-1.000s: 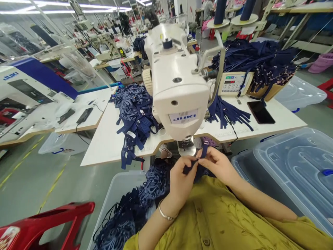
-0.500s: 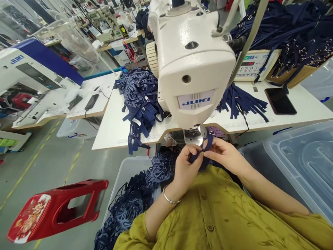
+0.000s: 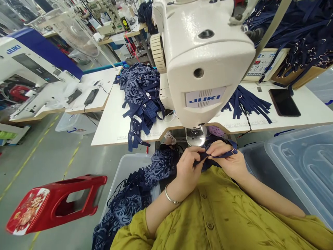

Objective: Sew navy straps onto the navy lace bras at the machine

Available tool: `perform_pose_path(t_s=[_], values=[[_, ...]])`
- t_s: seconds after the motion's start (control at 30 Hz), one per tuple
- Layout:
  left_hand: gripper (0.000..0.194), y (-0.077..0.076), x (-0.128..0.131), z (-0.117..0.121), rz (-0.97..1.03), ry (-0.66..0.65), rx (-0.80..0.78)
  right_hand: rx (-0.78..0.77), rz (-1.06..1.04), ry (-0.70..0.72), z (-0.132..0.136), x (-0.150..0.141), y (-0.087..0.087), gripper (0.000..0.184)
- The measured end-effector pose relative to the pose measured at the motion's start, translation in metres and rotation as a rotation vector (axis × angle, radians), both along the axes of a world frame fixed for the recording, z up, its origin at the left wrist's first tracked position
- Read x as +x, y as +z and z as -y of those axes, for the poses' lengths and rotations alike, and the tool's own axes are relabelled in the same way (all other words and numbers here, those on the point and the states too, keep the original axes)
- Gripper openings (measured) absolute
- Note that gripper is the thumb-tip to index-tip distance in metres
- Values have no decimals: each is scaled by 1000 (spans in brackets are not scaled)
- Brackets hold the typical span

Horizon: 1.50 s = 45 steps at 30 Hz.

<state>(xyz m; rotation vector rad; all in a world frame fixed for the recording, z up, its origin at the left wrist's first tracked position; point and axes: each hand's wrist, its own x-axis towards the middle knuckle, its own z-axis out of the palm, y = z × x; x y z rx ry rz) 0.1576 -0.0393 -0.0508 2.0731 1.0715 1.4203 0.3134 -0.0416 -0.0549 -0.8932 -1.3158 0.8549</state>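
My left hand (image 3: 189, 168) pinches a navy strap (image 3: 227, 153) close to my body, just below the sewing machine's needle area (image 3: 196, 135). My right hand (image 3: 231, 163) is closed on the same strap, its fingertips almost meeting those of the left. A small metal ring or slider (image 3: 234, 151) shows on the strap, which lies across the right hand. Another bit of metal glints between the fingertips. Dark fabric hangs behind and under both hands, partly hidden by them.
The white sewing machine head (image 3: 208, 69) stands right before me. Navy patterned garments (image 3: 137, 86) are heaped at its left, cut straps (image 3: 249, 102) and a phone (image 3: 284, 102) at its right. Plastic bins (image 3: 301, 163) flank me; a red stool (image 3: 57, 205) is at lower left.
The strap's free end with its metal piece, upright before, now lies rightward across my right hand. Both hands have shifted slightly, and the view has moved nearer the machine.
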Motion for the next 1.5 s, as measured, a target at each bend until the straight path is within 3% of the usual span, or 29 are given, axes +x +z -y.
perform_pose_path(t_s=[0.27,0.53,0.63,0.77,0.83,0.87,0.97,1.0,1.07,1.13,1.2,1.37,1.5], values=[[25,6,-3,1,61,-69,-200,10,39,74,-2,4,3,11],[29,-5,-3,1,206,-106,-403,38,43,50,-3,3,1,9],[29,-7,-3,1,220,-82,-448,-50,22,69,-3,2,3,9],[19,-5,-3,-1,98,-13,-500,-306,49,59,-9,1,6,11],[16,-4,-7,-3,-34,76,-406,-386,67,37,-16,0,5,16],[23,-4,-10,-4,-95,131,-310,-400,83,16,-20,-1,4,17],[44,-4,-20,-8,-261,292,117,-393,159,-52,-31,-4,1,16],[45,-4,-23,-10,-335,301,254,-391,176,-64,-33,-5,0,15],[43,-3,-28,-14,-512,197,404,-384,187,-57,-36,-6,-2,15],[40,-2,-30,-19,-651,17,388,-370,181,-40,-38,-6,-4,16],[38,-1,-28,-23,-695,-72,293,-365,162,-23,-40,-5,-6,18],[30,2,-24,-26,-702,-20,193,-433,19,62,-51,1,-11,19],[29,2,-22,-26,-731,13,214,-431,80,6,-62,6,-12,20]])
